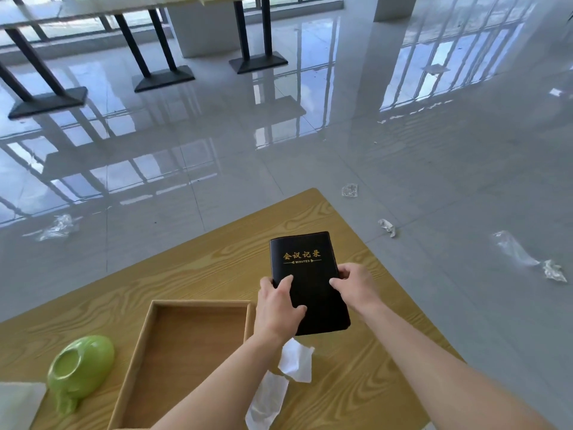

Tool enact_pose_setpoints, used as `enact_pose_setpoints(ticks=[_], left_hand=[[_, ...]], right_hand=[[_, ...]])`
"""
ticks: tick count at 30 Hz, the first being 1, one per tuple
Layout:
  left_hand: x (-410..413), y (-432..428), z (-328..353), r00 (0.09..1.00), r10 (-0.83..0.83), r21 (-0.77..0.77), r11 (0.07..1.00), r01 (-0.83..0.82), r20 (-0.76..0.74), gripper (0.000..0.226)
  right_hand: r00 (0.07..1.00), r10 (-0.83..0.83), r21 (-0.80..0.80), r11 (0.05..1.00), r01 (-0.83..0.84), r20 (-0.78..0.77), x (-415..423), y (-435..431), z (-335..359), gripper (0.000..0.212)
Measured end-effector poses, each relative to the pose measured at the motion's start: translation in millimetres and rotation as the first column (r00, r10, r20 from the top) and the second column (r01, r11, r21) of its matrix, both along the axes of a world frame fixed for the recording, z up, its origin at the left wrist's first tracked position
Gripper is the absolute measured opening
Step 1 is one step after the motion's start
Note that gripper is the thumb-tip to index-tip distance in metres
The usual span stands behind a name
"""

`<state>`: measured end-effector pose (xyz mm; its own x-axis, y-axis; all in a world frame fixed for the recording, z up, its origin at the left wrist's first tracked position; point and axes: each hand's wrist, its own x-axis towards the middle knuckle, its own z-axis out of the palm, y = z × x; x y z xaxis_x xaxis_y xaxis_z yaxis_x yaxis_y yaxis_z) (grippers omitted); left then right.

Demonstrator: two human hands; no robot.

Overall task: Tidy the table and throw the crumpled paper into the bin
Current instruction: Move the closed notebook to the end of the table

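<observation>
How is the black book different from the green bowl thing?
The black book is flat and rectangular; the green bowl is round. Both hands, left hand and right hand, hold the book, while nobody touches the bowl. The book shows gold writing on its cover; the bowl is plain and lies tipped so its base shows. Both are at the wooden table, either side of the tray.

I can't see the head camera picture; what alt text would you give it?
Two bare hands, left hand and right hand, hold a black notebook over a wooden table. Nearby lie an empty wooden tray, a green bowl upside down, and crumpled paper.
</observation>
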<state>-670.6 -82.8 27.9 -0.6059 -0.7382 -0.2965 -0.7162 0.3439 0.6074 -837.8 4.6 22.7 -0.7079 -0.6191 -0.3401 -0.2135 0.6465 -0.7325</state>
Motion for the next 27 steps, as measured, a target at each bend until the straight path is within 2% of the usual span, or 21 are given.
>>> enact_pose_setpoints(ticks=[6,11,15,18,20,23,25,27], left_hand=[[-31.8,1.2,-18.7,0.999,-0.002,0.085,0.996,-0.001,0.035,0.070],[-44.6,6.6,-31.1,0.998,-0.021,0.085,0.996,0.017,0.052,0.073],[-46.2,13.6,-36.9,0.993,-0.067,0.027,0.998,0.065,0.093,0.077],[-42.9,14.9,-41.0,0.982,-0.133,-0.110,0.983,0.148,0.135,0.076],[-38.1,13.2,-44.6,0.956,-0.247,-0.220,0.935,0.278,0.156,0.077],[-31.2,8.4,-51.4,0.885,-0.421,-0.319,0.826,0.465,0.200,0.076],[-29.7,5.0,-54.6,0.853,-0.473,-0.339,0.783,0.521,0.219,0.076],[-30.9,2.7,-56.5,0.838,-0.501,-0.324,0.773,0.546,0.218,0.082]], right_hand=[[0.997,0.014,0.100,0.995,-0.006,-0.078,-29.0,-4.7,-18.2,0.019],[0.993,0.003,0.121,0.993,0.012,-0.119,-39.9,-4.1,-33.3,0.040],[0.986,0.035,0.119,0.993,-0.016,-0.162,-40.3,-0.4,-42.2,0.045],[0.967,0.113,0.099,0.991,-0.093,-0.227,-38.1,3.6,-43.1,0.050],[0.913,0.229,0.128,0.972,-0.196,-0.339,-32.8,10.3,-43.1,0.057],[0.728,0.436,0.221,0.899,-0.378,-0.529,-24.8,23.2,-42.7,0.059],[0.628,0.540,0.269,0.836,-0.478,-0.561,-20.5,30.3,-43.4,0.058],[0.579,0.610,0.305,0.784,-0.541,-0.541,-18.7,34.6,-45.3,0.055]])
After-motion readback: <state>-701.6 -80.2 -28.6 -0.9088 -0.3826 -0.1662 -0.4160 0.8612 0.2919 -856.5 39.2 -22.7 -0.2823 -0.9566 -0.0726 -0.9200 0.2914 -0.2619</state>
